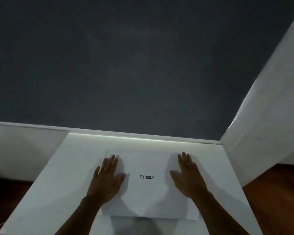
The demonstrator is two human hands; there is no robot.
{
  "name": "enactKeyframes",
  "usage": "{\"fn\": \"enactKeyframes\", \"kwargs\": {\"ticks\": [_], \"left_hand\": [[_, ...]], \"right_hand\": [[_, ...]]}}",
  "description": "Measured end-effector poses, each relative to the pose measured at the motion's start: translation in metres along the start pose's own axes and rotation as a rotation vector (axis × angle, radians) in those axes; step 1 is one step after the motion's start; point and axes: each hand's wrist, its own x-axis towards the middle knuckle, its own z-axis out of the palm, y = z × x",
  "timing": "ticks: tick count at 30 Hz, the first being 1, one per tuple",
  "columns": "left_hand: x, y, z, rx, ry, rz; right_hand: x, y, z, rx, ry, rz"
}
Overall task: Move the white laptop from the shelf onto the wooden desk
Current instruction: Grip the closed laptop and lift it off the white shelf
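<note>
- A dark grey wall (126, 65), matte and flat, fills the upper part of the view, with a pale strip of light along its foot.
- A white panel (268, 99) stands upright at the right and meets the wall in a corner, closing off that side.
- The white shelf (49, 184) is a smooth, flat slab that runs back to the wall; bare room lies left of the laptop and a narrower band to its right.
- Reddish-brown wooden surfaces (277, 197) show below the shelf on the right and, darker, on the left.
- The white laptop (149, 192) lies closed and flat on the shelf, a rounded rectangle whose near edge sits back from the shelf's front (its logo reads upside down from here).
- The left hand (107, 178) rests palm down on the lid's left part, fingers straight and close together, thumb spread toward the logo, clamped on nothing.
- The right hand (187, 177) mirrors it on the right part, flat, fingers pointing at the wall, thumb spread inward, gripping nothing.
</note>
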Motion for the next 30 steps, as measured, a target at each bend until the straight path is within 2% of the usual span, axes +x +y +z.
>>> {"fn": "enactKeyframes", "kwargs": {"ticks": [3,11,18,24,30], "left_hand": [[-0.007,-0.007,0.012,-0.009,0.007,-0.027],[-0.01,-0.012,0.017,-0.065,0.098,-0.017],[-0.011,-0.01,0.014,-0.119,0.034,-0.151],[-0.012,-0.009,0.009,-0.167,0.01,-0.163],[-0.012,-0.012,0.009,-0.147,0.066,-0.127]], "right_hand": [[-0.015,0.003,0.013,0.071,-0.043,0.024],[-0.031,-0.004,0.028,0.237,0.055,0.147],[-0.043,-0.008,0.025,0.526,0.07,0.33],[-0.046,-0.017,0.021,0.547,0.107,0.461],[-0.029,-0.032,0.01,0.479,0.138,0.548]]}}
